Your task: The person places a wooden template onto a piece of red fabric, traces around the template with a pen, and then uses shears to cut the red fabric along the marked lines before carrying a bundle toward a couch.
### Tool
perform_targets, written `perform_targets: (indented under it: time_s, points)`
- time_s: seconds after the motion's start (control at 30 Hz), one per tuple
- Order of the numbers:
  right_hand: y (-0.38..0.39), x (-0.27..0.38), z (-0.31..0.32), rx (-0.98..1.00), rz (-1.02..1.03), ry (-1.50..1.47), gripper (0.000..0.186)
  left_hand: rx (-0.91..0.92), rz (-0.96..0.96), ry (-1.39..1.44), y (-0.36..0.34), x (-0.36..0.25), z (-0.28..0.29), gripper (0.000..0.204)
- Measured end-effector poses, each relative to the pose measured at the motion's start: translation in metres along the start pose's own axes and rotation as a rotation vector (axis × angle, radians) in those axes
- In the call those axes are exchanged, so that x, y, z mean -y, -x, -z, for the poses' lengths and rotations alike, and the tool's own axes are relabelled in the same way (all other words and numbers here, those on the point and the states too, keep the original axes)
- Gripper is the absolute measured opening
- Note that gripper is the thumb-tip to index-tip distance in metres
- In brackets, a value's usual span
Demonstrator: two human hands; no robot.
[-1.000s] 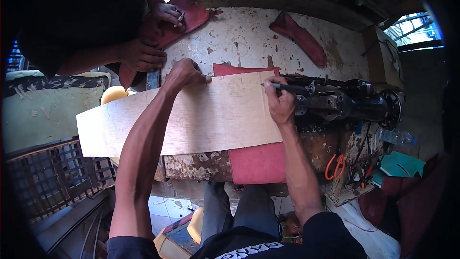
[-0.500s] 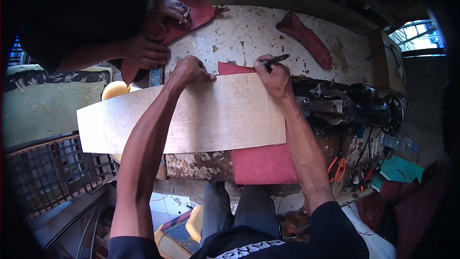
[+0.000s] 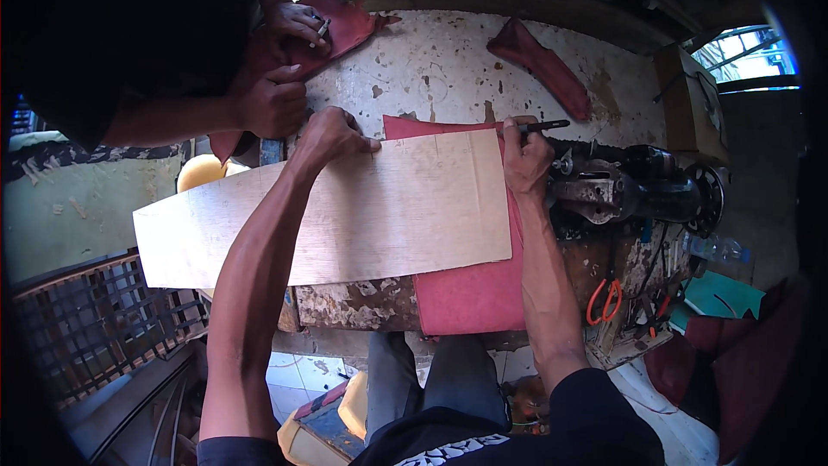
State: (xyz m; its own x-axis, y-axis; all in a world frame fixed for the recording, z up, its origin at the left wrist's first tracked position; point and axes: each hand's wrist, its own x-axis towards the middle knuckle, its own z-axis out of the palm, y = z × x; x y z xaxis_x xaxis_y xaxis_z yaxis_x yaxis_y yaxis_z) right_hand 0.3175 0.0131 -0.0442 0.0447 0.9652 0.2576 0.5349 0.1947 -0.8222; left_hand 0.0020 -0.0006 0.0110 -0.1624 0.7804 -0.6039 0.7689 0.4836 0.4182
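A pale, thin plywood board (image 3: 405,216), narrower and curved at its left end, lies over a piece of dark red leather-like material (image 3: 466,298) that shows beyond its far edge, right side and front. My left hand (image 3: 339,134) grips the far edge of the board, thumb on the top face and fingers curled, partly hidden behind it. Just off the board's right end, my right hand (image 3: 528,160) is closed around a black marker (image 3: 545,126), which points to the right. The fingers of that hand rest over the red material.
A sewing machine (image 3: 621,190) lies just right of my right hand. At the far left, a co-worker's hands (image 3: 274,103) rest on another red piece (image 3: 349,30). A folded red strip (image 3: 543,69) lies farther back. Orange-handled scissors (image 3: 604,300) hang at the front.
My right hand with the marker has moved right, off the board's far edge to beside its right end. The board has tilted slightly, its left end nearer. The co-worker's nearer hand has curled up.
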Motion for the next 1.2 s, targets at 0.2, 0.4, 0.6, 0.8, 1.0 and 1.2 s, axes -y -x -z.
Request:
perform_targets:
  time_s: [0.2,0.4,0.6,0.8,1.0,1.2]
  points:
    - [0.002,0.006,0.002,0.026,0.042,0.023,0.020,-0.027,-0.008,-0.016,0.005,-0.002,-0.001,0.045]
    - [0.002,0.001,0.001,0.048,0.082,0.033,0.017,-0.026,-0.017,0.002,0.001,0.000,0.000,0.045]
    - [0.004,0.003,0.002,0.061,0.075,0.037,0.017,-0.033,-0.020,0.002,0.001,0.004,-0.001,0.046]
    - [0.005,0.002,0.007,0.068,0.066,0.029,0.016,-0.026,-0.027,-0.003,0.002,-0.002,-0.002,0.045]
    - [0.060,0.037,0.029,-0.006,0.068,-0.008,0.017,-0.014,-0.226,-0.048,0.001,0.015,-0.004,0.047]
    - [0.148,0.031,0.065,0.126,0.264,0.330,0.027,-0.192,-0.458,-0.078,0.084,0.043,0.027,0.039]
